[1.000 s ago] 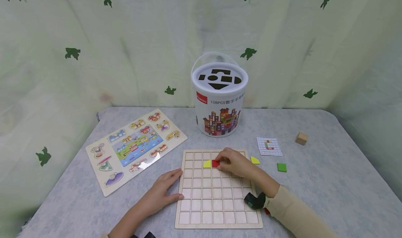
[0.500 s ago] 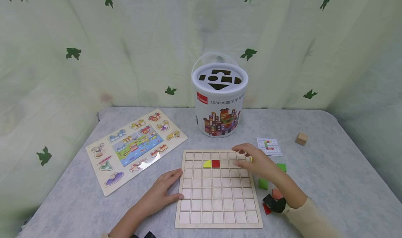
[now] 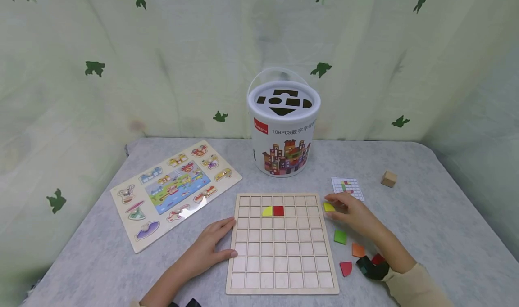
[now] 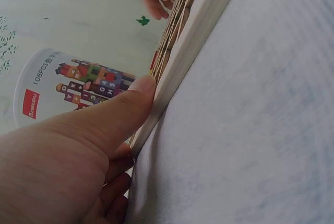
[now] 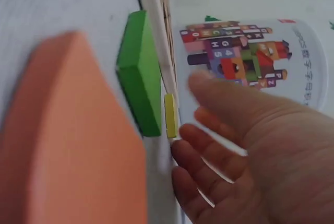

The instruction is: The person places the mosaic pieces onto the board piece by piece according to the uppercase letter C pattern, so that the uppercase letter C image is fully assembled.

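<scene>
Head view: right of the square pale-wood board (image 3: 281,242), the parted, empty right hand (image 3: 357,214), pinching unevenly, could skid the yellow quarter-round tile (image 3: 328,206); relaxed left hand (image 3: 207,245) merely touches the board.

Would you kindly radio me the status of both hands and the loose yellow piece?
Left hand touching board. Right hand at yellow piece, apparently not pinching. No obstruction seen.

Head view high — wrist views seemingly sideways
</scene>
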Available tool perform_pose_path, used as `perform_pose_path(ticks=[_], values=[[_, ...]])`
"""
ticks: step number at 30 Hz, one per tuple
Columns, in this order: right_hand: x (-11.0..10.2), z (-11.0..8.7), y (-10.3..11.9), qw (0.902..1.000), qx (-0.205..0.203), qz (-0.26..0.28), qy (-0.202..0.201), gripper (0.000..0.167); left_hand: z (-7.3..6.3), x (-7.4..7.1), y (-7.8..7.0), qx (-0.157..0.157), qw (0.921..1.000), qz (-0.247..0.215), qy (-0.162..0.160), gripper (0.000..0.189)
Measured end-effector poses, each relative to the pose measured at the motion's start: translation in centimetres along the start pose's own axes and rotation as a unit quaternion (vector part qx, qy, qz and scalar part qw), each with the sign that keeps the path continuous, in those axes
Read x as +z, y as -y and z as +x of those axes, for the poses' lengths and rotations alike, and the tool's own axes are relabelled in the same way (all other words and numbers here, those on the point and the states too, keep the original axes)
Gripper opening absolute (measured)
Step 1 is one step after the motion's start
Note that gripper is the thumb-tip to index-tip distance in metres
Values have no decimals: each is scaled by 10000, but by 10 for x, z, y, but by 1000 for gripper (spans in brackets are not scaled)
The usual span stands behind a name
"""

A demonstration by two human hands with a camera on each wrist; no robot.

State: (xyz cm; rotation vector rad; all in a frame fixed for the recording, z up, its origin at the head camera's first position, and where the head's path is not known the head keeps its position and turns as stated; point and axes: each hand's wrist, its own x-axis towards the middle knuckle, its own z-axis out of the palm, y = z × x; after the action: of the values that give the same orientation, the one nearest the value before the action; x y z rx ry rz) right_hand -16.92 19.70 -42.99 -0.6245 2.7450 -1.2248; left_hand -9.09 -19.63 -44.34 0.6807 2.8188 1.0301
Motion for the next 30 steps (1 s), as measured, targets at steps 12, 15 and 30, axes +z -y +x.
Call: perform_pose_path(ticks=[12, 15, 30], values=[[9, 8, -8, 9972, -54, -741, -74, 25, 0, 0, 0, 72, 9999, 40, -92, 75], [7, 7, -4, 9976, 26, -681, -95, 26, 0, 0, -1, 33, 10000, -3, -25, 76], [13, 32, 59, 9974, -585, -83, -411, 29, 0, -1, 0, -21, 10000, -37, 48, 76]])
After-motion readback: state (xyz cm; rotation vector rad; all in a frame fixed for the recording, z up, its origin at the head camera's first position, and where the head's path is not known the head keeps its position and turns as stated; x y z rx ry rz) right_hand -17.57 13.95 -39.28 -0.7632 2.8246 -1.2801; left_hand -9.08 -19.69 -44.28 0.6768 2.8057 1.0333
